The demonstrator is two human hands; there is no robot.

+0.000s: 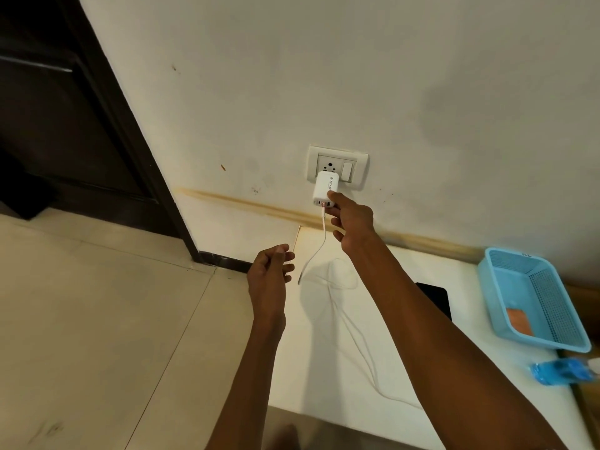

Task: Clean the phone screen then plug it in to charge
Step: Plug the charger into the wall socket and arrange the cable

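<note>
Blue basket (565, 344) holds an orange cloth (519, 321). Phone (436, 298) lies flat on the counter (324, 352), long axis toward the wall. Right hand (352, 222) touches the charger (325, 187), its grip unclear; left hand (271, 271) hangs loosely curled, holding nothing.

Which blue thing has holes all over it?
The blue basket by the wall has mesh holes. The other blue thing, a crinkly wrapper nearer the camera, has none.

phone (435, 298) half behind forearm, blue bottle (561, 371) blurred
</note>
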